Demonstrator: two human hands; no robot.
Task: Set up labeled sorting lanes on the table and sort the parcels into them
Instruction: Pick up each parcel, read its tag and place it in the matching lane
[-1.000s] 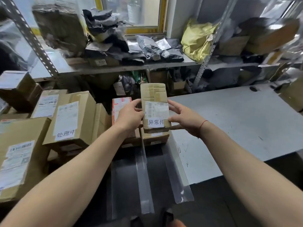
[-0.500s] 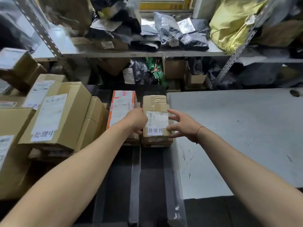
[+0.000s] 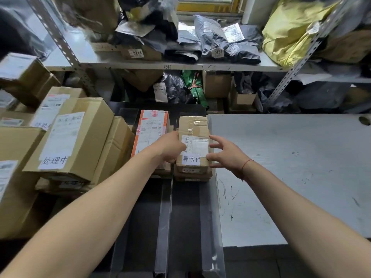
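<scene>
A small brown parcel (image 3: 192, 145) is sitting at the centre of the frame, on top of a short stack of similar cartons (image 3: 193, 174). Its white slip is reading 异常件, and above that a shipping label with a barcode is showing. Its long axis is running away from the viewer toward the top of the frame, with the labelled end nearest.

The left hand (image 3: 172, 148) is resting against the parcel's left side, fingers curled along the edge; whether it is truly gripping cannot be told. The right hand (image 3: 226, 155) is hovering just beside the right edge, fingers spread and loosely bent, holding nothing.

Just left of the stack, an orange-edged parcel (image 3: 151, 133) is lying parallel. At left of the frame, a big carton (image 3: 76, 137) is carrying a slip reading 处理中. On the shelf (image 3: 180, 66) across the upper frame, tags are reading 0244 and 0454. Clear dividers (image 3: 163, 217) are running down the lower centre, beside the grey table (image 3: 291, 167) at right.
</scene>
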